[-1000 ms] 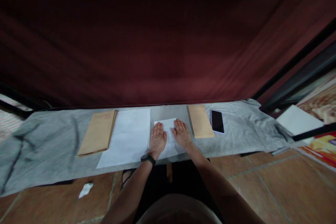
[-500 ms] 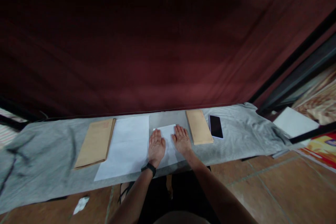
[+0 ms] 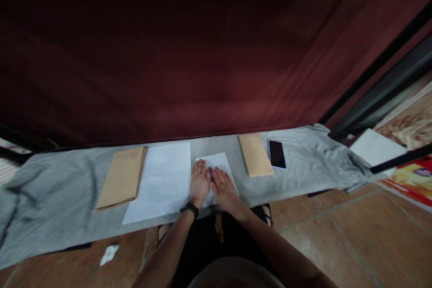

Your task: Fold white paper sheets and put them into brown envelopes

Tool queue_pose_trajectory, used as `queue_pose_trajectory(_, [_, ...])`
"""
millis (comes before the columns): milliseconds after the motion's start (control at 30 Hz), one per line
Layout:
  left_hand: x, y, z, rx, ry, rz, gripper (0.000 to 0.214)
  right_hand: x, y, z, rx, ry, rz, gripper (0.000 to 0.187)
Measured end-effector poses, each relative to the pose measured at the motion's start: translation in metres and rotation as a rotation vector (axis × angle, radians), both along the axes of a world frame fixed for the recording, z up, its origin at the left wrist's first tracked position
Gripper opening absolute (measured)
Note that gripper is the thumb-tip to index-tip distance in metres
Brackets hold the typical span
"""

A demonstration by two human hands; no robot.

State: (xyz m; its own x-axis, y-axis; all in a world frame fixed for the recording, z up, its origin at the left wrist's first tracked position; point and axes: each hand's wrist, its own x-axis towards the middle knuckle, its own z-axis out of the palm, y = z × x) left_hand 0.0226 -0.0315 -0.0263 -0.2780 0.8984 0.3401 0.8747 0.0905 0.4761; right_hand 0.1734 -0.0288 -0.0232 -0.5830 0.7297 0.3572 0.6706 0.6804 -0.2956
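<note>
A folded sheet of white paper (image 3: pixel 221 160) lies on the grey cloth before me, partly covered by both hands. My left hand (image 3: pixel 200 181), with a dark band at the wrist, rests flat along its left side, fingers stretched forward. My right hand (image 3: pixel 225 190) lies flat on the paper close beside it, fingers extended and angled to the left. Neither hand grips anything. Left of my left hand spreads a larger white sheet stack (image 3: pixel 164 180); whether it is one sheet or several I cannot tell.
Brown envelopes (image 3: pixel 123 175) lie at the left, and smaller brown envelopes (image 3: pixel 255 155) to the right. Beside these is a phone (image 3: pixel 277 154). The grey cloth (image 3: pixel 64 198) covers a long narrow surface against a dark red curtain (image 3: pixel 202 76). A crumpled white scrap (image 3: pixel 109 254) is on the tiled floor.
My right hand has slid left across the folded paper, close to my left hand, uncovering the paper's right edge. My left hand has stayed nearly in place. The view has shifted slightly.
</note>
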Motion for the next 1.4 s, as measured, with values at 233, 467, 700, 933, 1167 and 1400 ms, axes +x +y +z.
queue_pose_trajectory(233, [0.035, -0.060, 0.008, -0.013, 0.060, -0.212, 0.053, 0.028, -0.038, -0.010, 0.020, -0.083, -0.001, 0.054])
queue_pose_trajectory(467, [0.045, -0.103, -0.003, -0.130, 0.258, -0.179, 0.063, 0.038, -0.032, -0.009, 0.013, -0.054, -0.041, 0.053])
queue_pose_trajectory(700, [0.037, -0.113, -0.005, -0.102, 0.308, -0.106, 0.063, 0.076, -0.026, -0.012, 0.010, -0.045, -0.084, 0.056])
queue_pose_trajectory(933, [0.041, -0.120, -0.001, -0.101, 0.312, -0.038, 0.060, 0.095, -0.029, -0.013, -0.006, 0.007, -0.112, 0.055])
queue_pose_trajectory(1167, [0.060, -0.101, 0.010, -0.137, 0.278, -0.249, 0.059, 0.059, -0.034, -0.002, -0.075, 0.052, 0.000, 0.051])
queue_pose_trajectory(1400, [0.046, -0.111, -0.007, -0.120, 0.296, -0.219, 0.060, 0.056, -0.001, -0.009, -0.122, 0.069, -0.145, 0.047])
